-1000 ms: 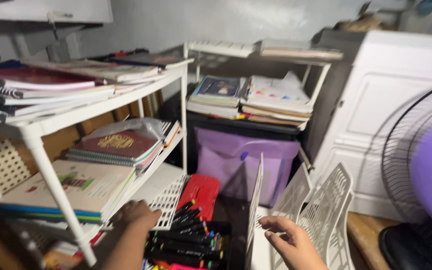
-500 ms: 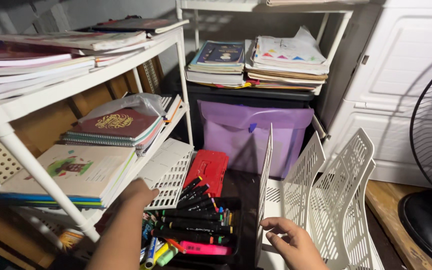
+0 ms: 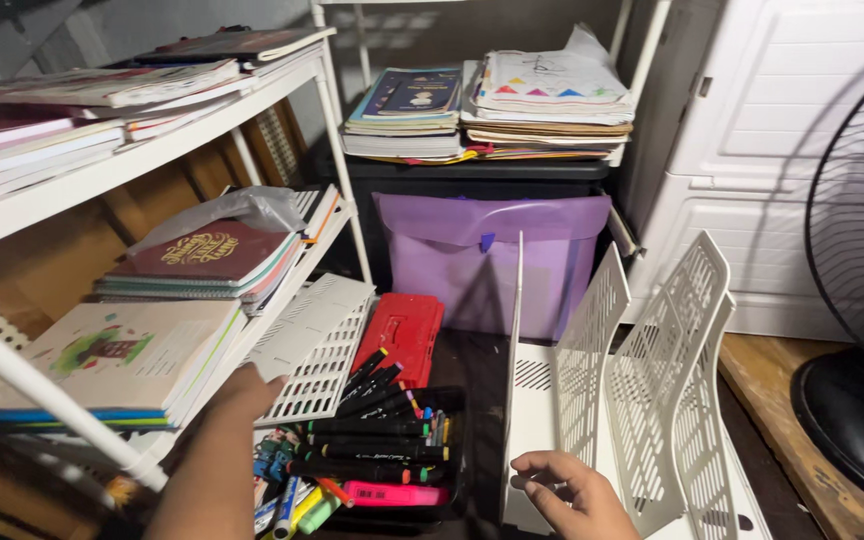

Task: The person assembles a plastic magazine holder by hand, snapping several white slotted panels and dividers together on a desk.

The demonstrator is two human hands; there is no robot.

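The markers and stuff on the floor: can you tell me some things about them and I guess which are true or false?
1. The right hand grips the front of the white file rack. True.
2. The markers lie in a black tray. True.
3. The red case sits on the top shelf. False: it lies low, just behind the markers.
4. The purple folder lies flat on the floor. False: it stands upright under the book stacks.
5. The left hand rests at the white perforated panel. True.
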